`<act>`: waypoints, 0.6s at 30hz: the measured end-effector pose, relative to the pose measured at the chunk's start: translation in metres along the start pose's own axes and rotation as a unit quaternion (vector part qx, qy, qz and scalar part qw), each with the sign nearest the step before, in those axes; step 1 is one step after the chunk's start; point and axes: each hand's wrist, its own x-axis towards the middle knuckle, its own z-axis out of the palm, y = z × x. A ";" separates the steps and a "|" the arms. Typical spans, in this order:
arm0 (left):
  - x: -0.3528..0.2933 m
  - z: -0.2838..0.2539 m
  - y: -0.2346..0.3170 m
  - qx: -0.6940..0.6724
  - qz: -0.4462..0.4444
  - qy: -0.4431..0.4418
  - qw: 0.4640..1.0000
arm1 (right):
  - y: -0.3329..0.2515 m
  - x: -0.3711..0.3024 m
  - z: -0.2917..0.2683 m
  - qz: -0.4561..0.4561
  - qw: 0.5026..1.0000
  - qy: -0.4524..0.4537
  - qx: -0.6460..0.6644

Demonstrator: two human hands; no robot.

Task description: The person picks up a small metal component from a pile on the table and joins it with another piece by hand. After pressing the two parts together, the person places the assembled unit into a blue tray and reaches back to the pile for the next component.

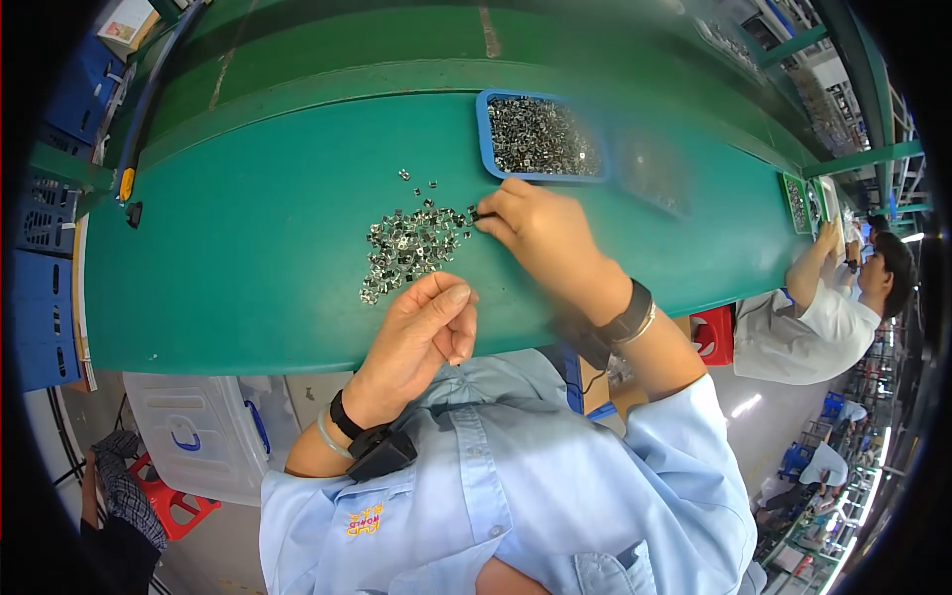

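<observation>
On the green tabletop lies a loose pile of small shiny metal parts, with a few strays at its far side. My right hand is at the right edge of the pile, thumb and fingers pinched on a small dark and silver metal part. My left hand is just in front of the pile, nearer to me, palm partly turned up. Its thumb presses against the index finger; whatever lies between them is too small or hidden to make out.
A blue tray full of similar small metal parts stands beyond my right hand; a blur covers its right side. Green trays sit at the table's far right by a seated co-worker. Below the left edge stands a lidded plastic box.
</observation>
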 end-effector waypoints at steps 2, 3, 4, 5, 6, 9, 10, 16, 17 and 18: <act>0.000 0.000 0.000 -0.005 -0.005 0.001 1.000 | -0.001 -0.001 0.004 0.001 1.000 -0.011 -0.015; 0.000 0.000 0.000 -0.007 -0.003 -0.001 1.000 | 0.000 -0.001 0.006 -0.001 1.000 -0.002 0.000; 0.001 0.000 0.000 -0.010 -0.002 -0.002 1.000 | 0.000 -0.002 0.007 -0.003 1.000 0.007 0.015; 0.001 0.001 0.000 -0.012 -0.001 -0.004 1.000 | 0.000 -0.003 0.007 -0.004 0.999 0.016 0.030; 0.002 0.002 0.000 -0.012 -0.001 -0.004 1.000 | 0.000 -0.005 0.005 -0.003 0.999 0.016 0.030; 0.003 0.011 0.003 0.055 0.029 0.055 0.997 | -0.007 -0.015 -0.006 0.011 0.997 0.040 0.059; 0.005 0.015 0.004 0.056 0.027 0.056 0.997 | -0.011 -0.018 -0.010 0.012 0.997 0.040 0.060; 0.016 0.032 0.004 0.131 0.056 0.079 0.987 | -0.029 -0.038 -0.027 -0.026 0.995 0.063 0.076; 0.018 0.033 0.003 0.135 0.055 0.073 0.987 | -0.029 -0.041 -0.028 -0.040 0.994 0.072 0.073; 0.018 0.034 0.002 0.137 0.053 0.072 0.986 | -0.028 -0.043 -0.028 -0.037 0.994 0.075 0.073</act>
